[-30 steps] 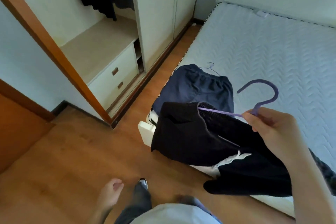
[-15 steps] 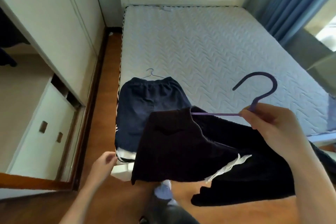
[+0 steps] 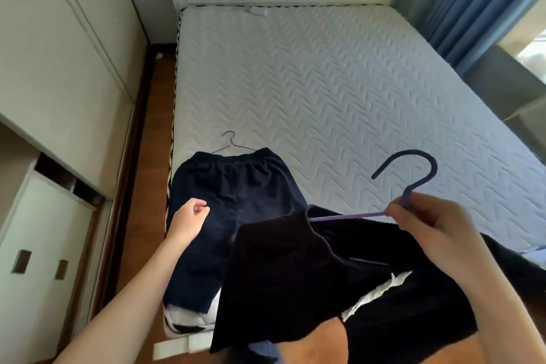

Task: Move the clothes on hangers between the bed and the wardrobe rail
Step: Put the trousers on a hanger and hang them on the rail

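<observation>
My right hand (image 3: pixel 428 221) pinches the neck of a purple hanger (image 3: pixel 413 174) that carries black shorts (image 3: pixel 310 281) with a white trim, held above the foot of the bed (image 3: pixel 339 83). Navy shorts (image 3: pixel 230 201) on a thin wire hanger (image 3: pixel 229 140) lie flat at the bed's near left corner. My left hand (image 3: pixel 189 219) hovers over the navy shorts with loosely curled fingers and holds nothing.
The white wardrobe (image 3: pixel 68 68) runs along the left, with drawers (image 3: pixel 38 260) at lower left; its rail is out of view. A strip of wooden floor (image 3: pixel 147 156) separates it from the bed. Blue curtains (image 3: pixel 478 3) hang at the far right.
My view has turned from the wardrobe toward the bed. My left hand has risen from beside my leg to above the navy shorts. My right hand keeps the purple hanger.
</observation>
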